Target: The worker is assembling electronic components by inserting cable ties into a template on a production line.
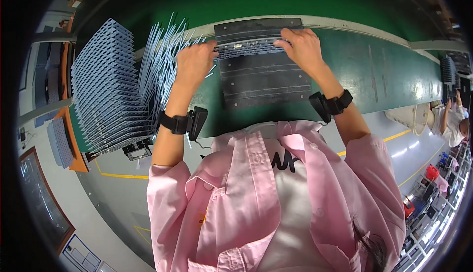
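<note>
A grey slotted strip lies crosswise over the upper part of a black grooved board in front of me. My left hand is closed at the strip's left end, fingertips on its edge. At the other end, my right hand pinches the strip between thumb and fingers. Just left of my left hand rests a loose pile of thin blue-grey rods, some reaching behind that hand. A small pale piece shows on the strip; its kind is unclear.
A tall stack of grey slotted panels stands at the left of the green bench. Screw heads dot the black board. A pale rail runs along the bench's far edge. Another person sits far right.
</note>
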Available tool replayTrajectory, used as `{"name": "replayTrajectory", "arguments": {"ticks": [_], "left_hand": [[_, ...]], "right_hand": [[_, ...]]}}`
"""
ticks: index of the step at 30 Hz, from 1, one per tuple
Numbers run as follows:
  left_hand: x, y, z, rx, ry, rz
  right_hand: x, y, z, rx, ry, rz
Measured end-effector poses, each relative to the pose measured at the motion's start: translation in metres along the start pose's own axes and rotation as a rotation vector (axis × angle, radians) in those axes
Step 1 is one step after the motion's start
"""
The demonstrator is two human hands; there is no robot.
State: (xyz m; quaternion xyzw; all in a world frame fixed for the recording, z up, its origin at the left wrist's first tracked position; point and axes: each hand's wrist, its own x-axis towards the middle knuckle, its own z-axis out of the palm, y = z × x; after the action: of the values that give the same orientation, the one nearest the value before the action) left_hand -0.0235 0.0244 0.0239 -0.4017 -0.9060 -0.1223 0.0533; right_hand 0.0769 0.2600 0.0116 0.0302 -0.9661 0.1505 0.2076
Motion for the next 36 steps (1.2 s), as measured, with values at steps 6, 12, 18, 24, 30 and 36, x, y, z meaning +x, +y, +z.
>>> {"name": "replayTrajectory", "arguments": {"ticks": [6,12,18,24,30,36], "left_hand": [[0.021,-0.012,0.004,0.004,-0.134,-0.031],[0.083,-0.073,0.05,-0.039,-0.255,-0.115],[0.087,-0.057,0.022,-0.128,-0.463,-0.228],[0.041,-0.02,-0.041,0.108,0.375,-0.22],[-0.067,-0.053,-0.091,0.114,0.689,-0.63],[-0.25,-0.12,-0.087,0.281,0.528,-1.024]], "right_hand": [[0.02,0.009,0.002,-0.081,-0.307,0.141],[0.06,0.079,0.081,0.049,-0.251,0.086],[0.078,0.081,0.062,0.13,-0.366,0.16],[0.119,0.078,0.023,0.192,-0.377,0.293],[0.182,0.151,0.087,0.091,-0.317,0.247],[0.212,0.168,0.124,0.095,-0.33,0.255]]}}
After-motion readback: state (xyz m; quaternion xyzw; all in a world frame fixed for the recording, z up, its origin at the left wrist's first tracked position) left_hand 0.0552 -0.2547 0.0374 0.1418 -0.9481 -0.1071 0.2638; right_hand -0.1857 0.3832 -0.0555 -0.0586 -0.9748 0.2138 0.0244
